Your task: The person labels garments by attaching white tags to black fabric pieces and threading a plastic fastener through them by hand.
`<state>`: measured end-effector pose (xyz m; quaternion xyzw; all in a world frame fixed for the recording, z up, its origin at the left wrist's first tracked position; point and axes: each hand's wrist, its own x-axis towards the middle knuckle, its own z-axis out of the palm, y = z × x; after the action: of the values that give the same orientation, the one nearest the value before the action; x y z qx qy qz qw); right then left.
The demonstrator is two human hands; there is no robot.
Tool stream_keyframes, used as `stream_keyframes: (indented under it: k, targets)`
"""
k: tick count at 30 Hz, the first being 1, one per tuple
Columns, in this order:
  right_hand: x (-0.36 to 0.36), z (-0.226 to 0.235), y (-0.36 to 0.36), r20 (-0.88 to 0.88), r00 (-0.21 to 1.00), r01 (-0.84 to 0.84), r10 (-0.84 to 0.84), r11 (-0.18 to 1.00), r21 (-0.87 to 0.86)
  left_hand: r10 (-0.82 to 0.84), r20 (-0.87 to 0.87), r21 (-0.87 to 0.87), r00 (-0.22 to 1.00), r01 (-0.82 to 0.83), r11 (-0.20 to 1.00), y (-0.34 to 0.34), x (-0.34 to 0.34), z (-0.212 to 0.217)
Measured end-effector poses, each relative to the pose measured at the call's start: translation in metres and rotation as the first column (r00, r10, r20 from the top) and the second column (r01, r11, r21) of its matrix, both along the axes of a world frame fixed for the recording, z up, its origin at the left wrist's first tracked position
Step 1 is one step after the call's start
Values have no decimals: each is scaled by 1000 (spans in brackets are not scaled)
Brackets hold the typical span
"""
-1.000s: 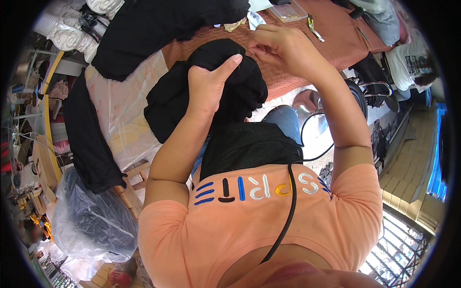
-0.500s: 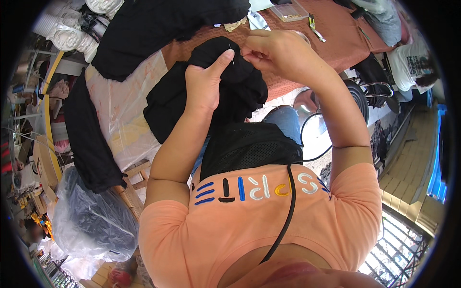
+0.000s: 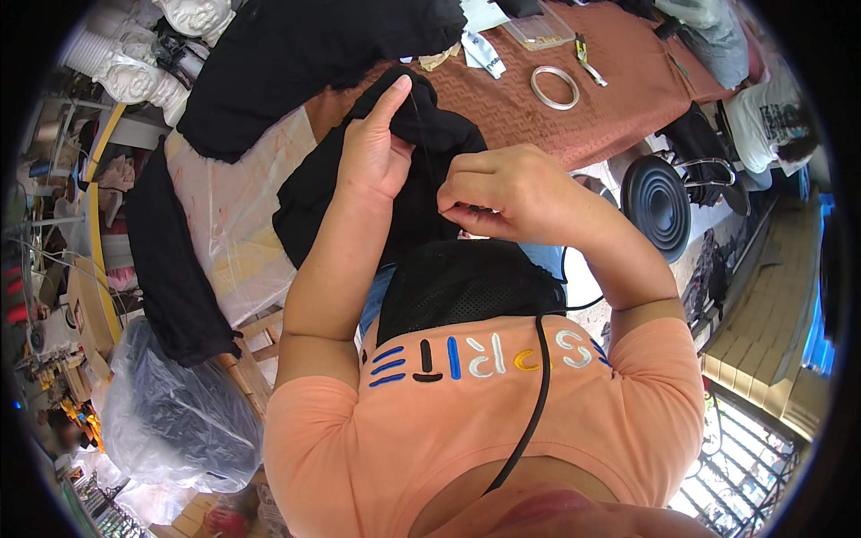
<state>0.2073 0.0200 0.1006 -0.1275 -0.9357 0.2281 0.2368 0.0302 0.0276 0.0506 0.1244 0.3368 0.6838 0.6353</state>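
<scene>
My left hand [image 3: 377, 152] grips a bunched black cloth garment [image 3: 314, 193] that lies over my lap and the table's near edge. Its thumb is stretched along the fold at the top, pressing the fabric. To the right of the cloth and closer to my body, my right hand [image 3: 507, 193] is closed in a pinch. A faint thin thread [image 3: 423, 134] seems to run from the cloth by my left thumb toward those pinched fingertips. Any needle in the fingertips is hidden or too small to see.
On the brown-covered table [image 3: 619, 94] lie a clear roll of tape [image 3: 554, 88], a yellow cutter [image 3: 587, 58] and a clear plastic box [image 3: 538, 31]. More black cloth [image 3: 305, 63] spreads at the far left. A round black stool [image 3: 656, 208] stands at right, a plastic bag [image 3: 179, 412] at lower left.
My right hand has drawn back from beside my left thumb toward my body, uncovering the tape roll. The needle seen at the left thumb no longer shows there. My left hand has shifted slightly left.
</scene>
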Motion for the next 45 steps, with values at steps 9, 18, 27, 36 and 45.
stream_keyframes:
  k: [9, 18, 27, 36, 45]
  targets:
    - [-6, -5, 30, -288, 893, 400, -345, 903, 159, -240, -71, 25, 968, 242, 970, -14, 14, 7]
    - [-9, 6, 28, -317, 867, 444, -384, 884, 145, -314, -123, -33, 942, 312, 949, -18, 17, 10]
    - [-8, -5, 38, -335, 867, 263, -370, 909, -324, -185, -78, 86, 980, 192, 978, -24, 18, 13]
    - [-14, -14, 45, -406, 817, 1, -411, 703, -711, -110, -264, 204, 958, 167, 965, -29, 22, 18]
    - [-3, -11, 66, -422, 746, -191, -515, 442, -877, -97, -313, 177, 945, 158, 971, -34, 24, 14]
